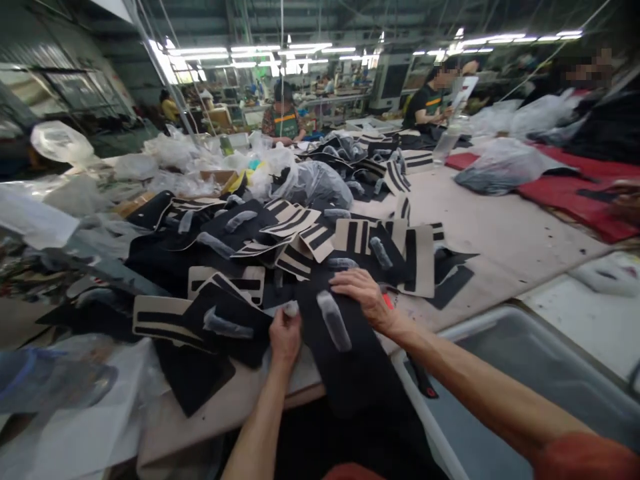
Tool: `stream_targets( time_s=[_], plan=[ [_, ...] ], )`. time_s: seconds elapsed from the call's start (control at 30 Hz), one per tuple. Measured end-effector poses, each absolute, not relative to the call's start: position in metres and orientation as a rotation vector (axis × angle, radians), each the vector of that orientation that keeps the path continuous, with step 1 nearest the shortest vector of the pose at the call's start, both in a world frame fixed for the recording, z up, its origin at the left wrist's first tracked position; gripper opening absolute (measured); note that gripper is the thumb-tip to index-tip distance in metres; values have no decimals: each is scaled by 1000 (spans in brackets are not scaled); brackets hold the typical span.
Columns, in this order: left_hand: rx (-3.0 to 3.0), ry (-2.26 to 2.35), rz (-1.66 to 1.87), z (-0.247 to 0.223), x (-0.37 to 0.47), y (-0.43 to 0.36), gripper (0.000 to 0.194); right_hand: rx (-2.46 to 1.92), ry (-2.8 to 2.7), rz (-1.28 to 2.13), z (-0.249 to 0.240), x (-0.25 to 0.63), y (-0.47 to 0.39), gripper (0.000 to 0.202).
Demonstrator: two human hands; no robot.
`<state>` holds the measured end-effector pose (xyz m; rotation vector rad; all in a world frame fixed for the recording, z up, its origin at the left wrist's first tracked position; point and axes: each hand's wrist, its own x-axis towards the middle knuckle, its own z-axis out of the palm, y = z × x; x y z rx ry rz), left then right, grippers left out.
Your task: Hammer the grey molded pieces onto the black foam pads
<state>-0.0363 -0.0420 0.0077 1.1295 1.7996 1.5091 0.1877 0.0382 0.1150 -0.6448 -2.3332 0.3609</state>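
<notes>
A black fabric panel (345, 373) lies before me, its lower part extending past the table edge towards my lap. A handle (334, 321) wrapped in clear plastic is fixed on its face. My right hand (363, 299) rests on the panel's upper right part, fingers stretched out flat; its thumb is hidden. Left of the panel, my left hand (286, 339) is closed in a pinch, with a small whitish plastic-looking bit (291, 308) at its fingertips. Close by on the left is another black panel (227, 327) with a wrapped handle, beside a beige piece with black strips (165, 321).
Many similar panels are heaped across the table (480, 233). A grey plastic bin (525, 373) stands at the right, with a black-handled tool (425, 383) at its rim. Plastic bags (320, 183), red fabric (565, 187) and several people lie farther off.
</notes>
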Motion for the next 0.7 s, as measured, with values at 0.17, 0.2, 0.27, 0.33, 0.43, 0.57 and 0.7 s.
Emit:
stream_targets(
  time_s=[0.17,0.2,0.27,0.33,0.43,0.57,0.7],
  plan=[
    [1084,1806,1532,8,-34,-40,31,-812,-2443,450,26,245,2,30],
    [1084,1805,1541,12,-31,-40,31,-836,-2467,426,17,246,-2,29],
    [1106,1757,1546,23,-21,-39,29,-883,-2513,360,9,243,-6,33],
    [1133,1635,1543,33,-8,-33,26,-942,-2544,325,11,235,-5,38],
    [1140,1425,1514,37,14,-17,26,-963,-2610,400,18,227,3,50],
    [1137,1342,1412,23,28,3,26,-969,-2684,544,25,229,18,70],
    [1157,1349,1380,9,26,6,26,-1208,-2534,548,38,229,5,57]
  ],
)
